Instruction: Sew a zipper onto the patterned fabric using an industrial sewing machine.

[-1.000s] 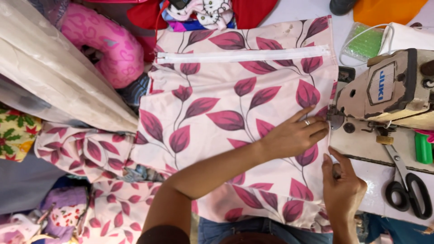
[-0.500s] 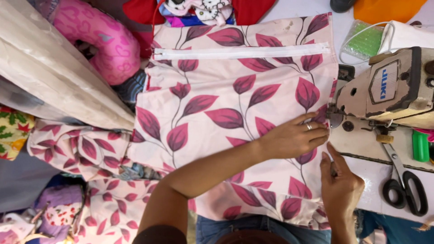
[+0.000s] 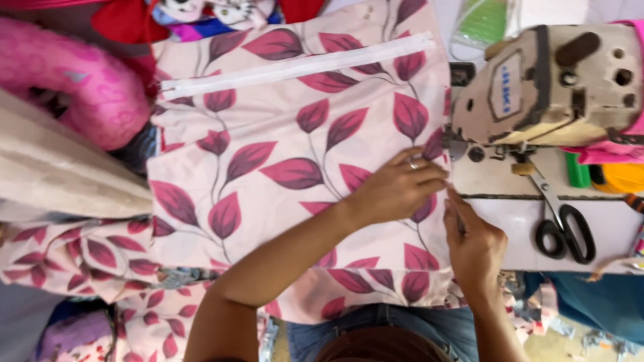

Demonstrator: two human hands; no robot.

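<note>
Hands: left hand (image 3: 397, 189) flat, spread on leaf-print fabric (image 3: 282, 167); right hand (image 3: 475, 243) pinching its edge.

Sewing machine (image 3: 550, 87) and scissors (image 3: 560, 218) crowd the right; open leaf-print fabric (image 3: 268, 167) leaves passage leftward

I see a white sewing table (image 3: 516, 221), fabric scraps on a tan floor (image 3: 570, 345), bright even light.
</note>
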